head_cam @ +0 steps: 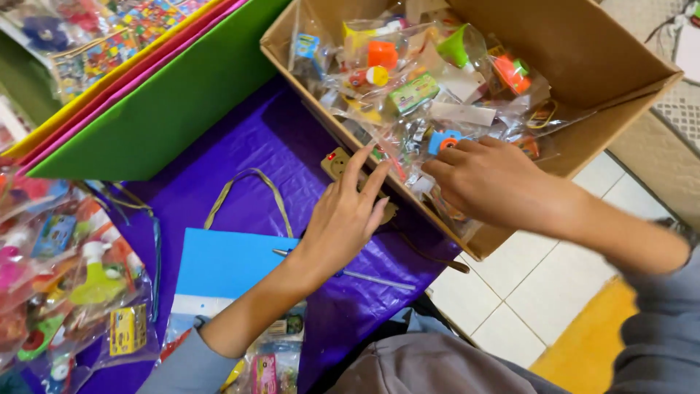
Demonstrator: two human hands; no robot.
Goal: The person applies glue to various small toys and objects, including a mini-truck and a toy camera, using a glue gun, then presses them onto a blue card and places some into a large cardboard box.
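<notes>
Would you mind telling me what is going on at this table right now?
A person is reaching into an open brown cardboard box that sits at the edge of a table covered with a purple plastic cloth. The right hand rests among the clear plastic packets of small colourful toys inside it, while the left hand touches the box's near wall. A light blue paper gift bag lies flat by the left forearm, and more toy packets are heaped at the left.
</notes>
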